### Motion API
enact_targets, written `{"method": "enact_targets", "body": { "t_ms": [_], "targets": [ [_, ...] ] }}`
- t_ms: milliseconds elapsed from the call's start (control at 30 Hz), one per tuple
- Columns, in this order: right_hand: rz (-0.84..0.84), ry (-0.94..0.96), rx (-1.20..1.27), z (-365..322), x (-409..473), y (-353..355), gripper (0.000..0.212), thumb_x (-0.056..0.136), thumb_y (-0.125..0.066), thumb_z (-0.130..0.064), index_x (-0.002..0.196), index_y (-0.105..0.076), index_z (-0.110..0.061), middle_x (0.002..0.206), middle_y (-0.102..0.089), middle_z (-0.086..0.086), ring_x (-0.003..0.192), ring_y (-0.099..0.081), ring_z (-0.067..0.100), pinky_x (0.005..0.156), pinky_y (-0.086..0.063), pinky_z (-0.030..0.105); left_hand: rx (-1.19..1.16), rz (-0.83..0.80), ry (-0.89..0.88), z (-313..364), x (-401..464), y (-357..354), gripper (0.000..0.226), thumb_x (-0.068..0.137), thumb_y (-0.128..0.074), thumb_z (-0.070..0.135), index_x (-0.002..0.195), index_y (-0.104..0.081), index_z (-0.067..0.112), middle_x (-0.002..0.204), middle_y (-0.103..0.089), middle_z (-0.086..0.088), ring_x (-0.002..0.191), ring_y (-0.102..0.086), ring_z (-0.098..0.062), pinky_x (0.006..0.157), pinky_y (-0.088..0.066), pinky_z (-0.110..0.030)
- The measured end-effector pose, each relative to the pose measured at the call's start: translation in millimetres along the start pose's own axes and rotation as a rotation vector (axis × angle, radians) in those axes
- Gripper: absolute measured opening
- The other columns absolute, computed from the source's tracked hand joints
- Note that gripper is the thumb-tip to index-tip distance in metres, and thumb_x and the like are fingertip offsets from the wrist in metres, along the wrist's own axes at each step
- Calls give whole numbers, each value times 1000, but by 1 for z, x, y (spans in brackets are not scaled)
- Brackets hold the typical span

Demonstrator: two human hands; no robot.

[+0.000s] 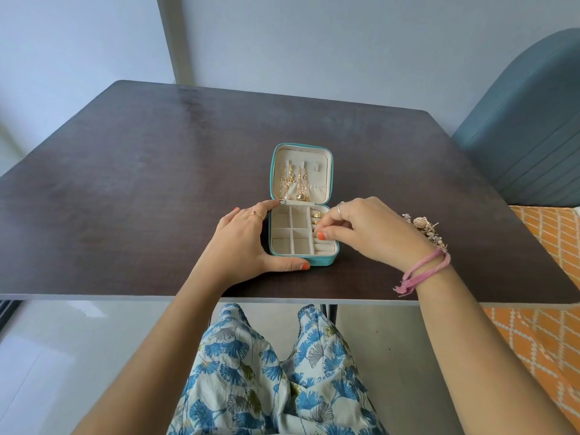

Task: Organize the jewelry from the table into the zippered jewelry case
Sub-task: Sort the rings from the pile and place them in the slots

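Open on the dark wooden desk [141, 183], near its front edge: a small teal zippered jewelry case [301, 205], lid [300, 174] laid back and away, cream lining showing. Inside the lid, gold chain necklaces [295, 185] hanging from small hooks, their lower ends gathered at an elastic pocket. In the base [303, 233], a grid of square compartments [292, 232], bare lining in each, and along the right side a row of ring rolls with gold rings [317, 217] tucked in toward the far end. Left hand [248, 240] cupped around the case's left side, grip spread, fingertips along the far left corner near the hinge, thumb pressed against the front wall. Right hand [364, 227] over the right side of the base, grip pressed together at thumb and forefinger just above the ring rolls; whether anything sits in that pinch, too small to tell. A ring on one finger of each hand, orange polish on the nails, a pink thread bracelet [423, 271] knotted around the right wrist. On the desk just behind the right wrist, partly hidden by it, a cluster of pearly, gold-toned jewelry pieces [423, 224]. Beyond the desk's right edge, a blue-grey padded chair [527, 136] and an orange patterned fabric [546, 324]. Below the front edge, knees in blue floral cloth [276, 372].
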State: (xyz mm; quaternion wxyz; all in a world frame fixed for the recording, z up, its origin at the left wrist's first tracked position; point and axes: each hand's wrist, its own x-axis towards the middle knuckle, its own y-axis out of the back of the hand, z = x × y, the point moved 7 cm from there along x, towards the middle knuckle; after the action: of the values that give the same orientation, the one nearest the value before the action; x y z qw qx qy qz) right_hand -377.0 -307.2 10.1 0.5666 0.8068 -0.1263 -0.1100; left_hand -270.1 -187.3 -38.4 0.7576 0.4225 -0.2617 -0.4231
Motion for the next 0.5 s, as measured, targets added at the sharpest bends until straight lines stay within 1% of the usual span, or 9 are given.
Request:
{"method": "enact_targets", "body": {
  "t_ms": [67, 100, 133, 167, 233, 300, 400, 500],
  "targets": [
    [-13, 1, 3, 1, 0, 1, 18, 92, -62, -31, 105, -74, -25, 89, -69, -12, 64, -51, -5, 58, -34, 12, 3, 3, -2, 0, 1, 0, 118, 49, -52, 87, 146, -26, 26, 140, -48, 8, 126, -44, -14, 114, -21, -38],
    [-18, 2, 5, 1, -1, 2, 19, 92, -62, -31, 105, -74, -25, 91, -70, -13, 65, -52, -6, 58, -34, 10, 4, 3, -2, -1, 1, -1, 118, 49, -52, 87, 146, -26, 26, 140, -48, 8, 126, -44, -14, 114, -21, -38],
    [-23, 2, 7, 1, -1, 3, 18, 93, -62, -32, 105, -74, -26, 86, -67, -18, 63, -52, -8, 55, -33, 9, 4, 5, -3, -2, 1, -1, 118, 49, -52, 89, 146, -26, 26, 140, -49, 8, 126, -44, -14, 114, -21, -38],
    [-31, 1, 9, 1, -3, 4, 18, 93, -61, -31, 104, -74, -26, 76, -61, -23, 60, -51, -12, 53, -34, 9, 5, 8, -6, -2, 1, -1, 119, 49, -53, 90, 146, -26, 26, 139, -49, 8, 126, -45, -14, 114, -21, -38],
    [-46, -2, 8, 1, -4, 4, 17, 93, -61, -31, 104, -74, -27, 66, -48, -27, 57, -49, -14, 52, -34, 6, 6, 16, -12, -2, 1, -1, 120, 49, -53, 91, 146, -27, 26, 138, -50, 8, 125, -45, -14, 115, -21, -39],
    [-43, -6, 3, 1, -5, 4, 17, 93, -61, -31, 105, -73, -28, 65, -47, -28, 57, -48, -11, 51, -33, 7, 9, 16, -10, -2, 1, -1, 120, 49, -53, 89, 146, -26, 25, 138, -50, 7, 126, -45, -15, 115, -20, -39],
    [-24, 5, 20, 0, -4, 3, 17, 92, -62, -31, 104, -74, -27, 66, -47, -28, 60, -49, -16, 54, -35, 7, 13, 17, -13, -2, 1, -1, 119, 49, -53, 88, 146, -27, 26, 138, -50, 8, 125, -46, -14, 115, -20, -38],
    [-29, 16, 13, 0, -2, -3, 17, 91, -63, -31, 104, -74, -26, 74, -48, -23, 66, -49, -7, 56, -30, 11, 15, 16, -14, -3, 2, -2, 118, 49, -53, 89, 146, -26, 26, 139, -49, 8, 126, -45, -14, 115, -19, -37]
  ]
}}
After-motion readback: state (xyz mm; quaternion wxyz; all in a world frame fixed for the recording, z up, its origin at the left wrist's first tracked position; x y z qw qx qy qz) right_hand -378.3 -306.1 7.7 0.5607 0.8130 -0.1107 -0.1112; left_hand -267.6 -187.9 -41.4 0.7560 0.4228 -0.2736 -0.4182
